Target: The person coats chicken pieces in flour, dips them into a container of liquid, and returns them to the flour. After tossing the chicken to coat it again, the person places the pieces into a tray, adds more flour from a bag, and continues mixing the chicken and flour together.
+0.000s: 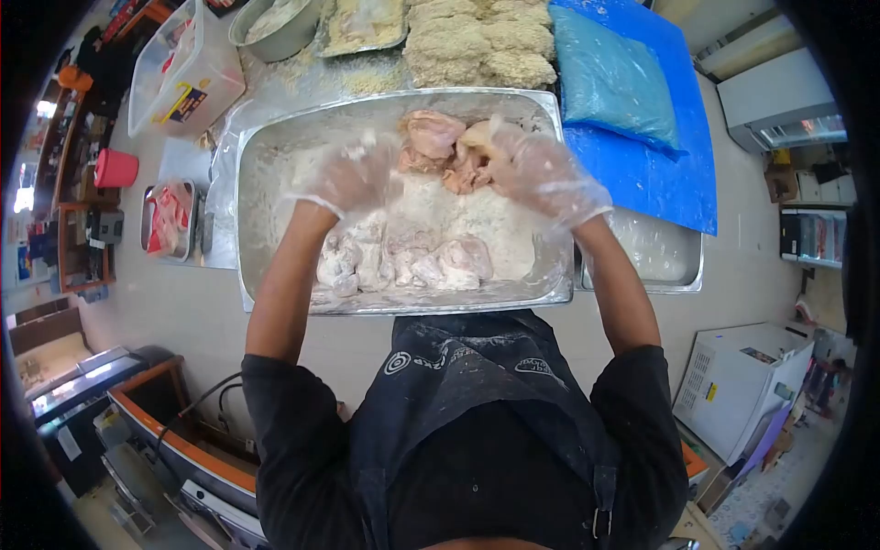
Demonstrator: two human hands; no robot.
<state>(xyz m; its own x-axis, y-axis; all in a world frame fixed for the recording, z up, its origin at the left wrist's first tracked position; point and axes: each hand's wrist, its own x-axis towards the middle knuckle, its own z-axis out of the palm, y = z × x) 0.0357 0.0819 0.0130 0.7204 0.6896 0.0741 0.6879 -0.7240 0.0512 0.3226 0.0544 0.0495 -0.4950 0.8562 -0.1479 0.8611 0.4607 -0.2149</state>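
Observation:
A large steel pan (258, 165) in front of me holds white flour and raw chicken pieces. My left hand (350, 176), in a clear plastic glove dusted with flour, lies over the flour beside a bare pink chicken piece (429, 137). My right hand (536, 172), also gloved, grips another pink chicken piece (466, 163) at the far middle of the pan. Several flour-coated pieces (403, 261) lie in the near part of the pan.
Breaded pieces (477, 41) are piled beyond the pan, next to a steel bowl (275, 32) and a tray of crumbs (362, 26). A blue bag (610, 82) lies on a blue board (669, 174) at right. A clear tub (183, 69) and a small meat tray (170, 220) stand left.

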